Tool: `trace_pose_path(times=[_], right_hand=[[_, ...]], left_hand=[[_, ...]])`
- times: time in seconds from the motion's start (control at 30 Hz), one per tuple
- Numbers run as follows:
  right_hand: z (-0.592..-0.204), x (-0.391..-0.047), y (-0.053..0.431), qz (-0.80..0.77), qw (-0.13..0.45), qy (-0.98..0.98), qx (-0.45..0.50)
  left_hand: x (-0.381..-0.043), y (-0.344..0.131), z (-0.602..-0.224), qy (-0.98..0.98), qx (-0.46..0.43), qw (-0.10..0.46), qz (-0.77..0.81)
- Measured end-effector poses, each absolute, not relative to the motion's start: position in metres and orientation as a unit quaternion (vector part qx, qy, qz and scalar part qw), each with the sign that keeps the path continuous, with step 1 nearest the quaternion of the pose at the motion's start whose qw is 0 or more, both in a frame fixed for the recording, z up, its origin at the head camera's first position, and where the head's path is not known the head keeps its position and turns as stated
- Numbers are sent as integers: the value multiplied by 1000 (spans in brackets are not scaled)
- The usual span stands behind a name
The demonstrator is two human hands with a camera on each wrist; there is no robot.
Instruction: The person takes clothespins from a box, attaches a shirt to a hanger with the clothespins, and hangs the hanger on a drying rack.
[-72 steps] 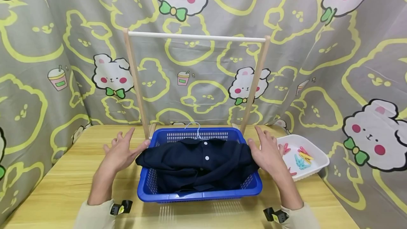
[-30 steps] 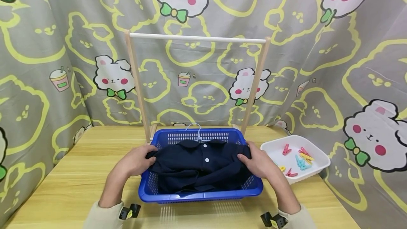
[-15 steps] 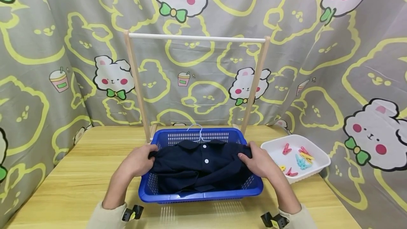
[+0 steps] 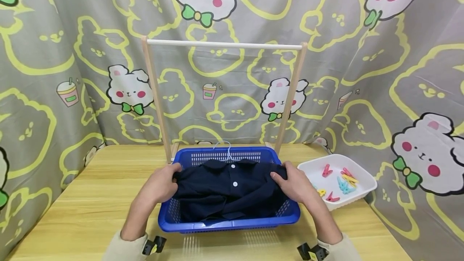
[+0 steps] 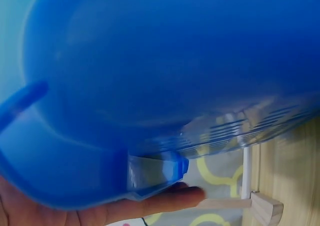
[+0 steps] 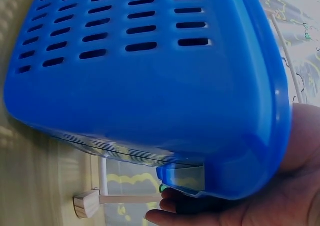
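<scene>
A dark navy shirt [image 4: 232, 190] with a collar and white buttons lies bunched in a blue plastic basket [image 4: 232, 225]. The hook of a white hanger [image 4: 228, 152] sticks up behind its collar. At the shirt's left end, my left hand [image 4: 161, 184] grips the cloth, fingertips partly hidden by it. My right hand [image 4: 297, 182] pinches the right end, thumb on top and fingers behind. Wrist views look onto the basket's outer walls; the left hand's finger [image 5: 160, 201] shows below the rim, and in the other the right hand [image 6: 250, 206] lies by the basket's corner.
Behind the basket stands a rack with wooden posts [image 4: 156, 100] and a white crossbar [image 4: 224, 44]. To the right, a white tray [image 4: 366, 190] holds pink, yellow and blue clothespins [image 4: 344, 185]. A patterned curtain [image 4: 232, 71] surrounds the wooden table [image 4: 90, 200].
Both hands came inward from spread fingers beside the shirt and took hold of its two ends. The left hand has since shifted slightly right, drawing the left end inward. The basket stays put.
</scene>
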State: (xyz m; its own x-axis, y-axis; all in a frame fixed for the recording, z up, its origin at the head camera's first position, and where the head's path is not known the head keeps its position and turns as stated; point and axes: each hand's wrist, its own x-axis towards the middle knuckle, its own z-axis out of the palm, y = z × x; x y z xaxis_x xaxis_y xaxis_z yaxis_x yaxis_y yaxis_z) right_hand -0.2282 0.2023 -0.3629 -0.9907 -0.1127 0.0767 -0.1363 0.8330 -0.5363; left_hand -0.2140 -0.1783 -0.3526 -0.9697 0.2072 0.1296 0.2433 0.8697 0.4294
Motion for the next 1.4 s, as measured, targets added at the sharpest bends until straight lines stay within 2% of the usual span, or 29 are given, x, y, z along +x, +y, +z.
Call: trace_pose_path(times=[0.37,0.63,0.9,1.17,1.4], right_hand=[[-355,-224,202,272,56,-958,67],[-351,-226,205,318,94,-942,54],[-345,-227,208,356,121,-925,49],[-338,-228,206,386,109,-915,41],[-335,-228,204,417,133,-899,18]], left_hand=[[-214,-176,-351,-960,-93,83,-252],[-216,-177,-355,-949,-82,144,-268],[-217,-177,-355,-932,-83,179,-305],[-216,-179,-347,-913,-60,186,-357],[-217,-183,-338,-893,-30,135,-427]])
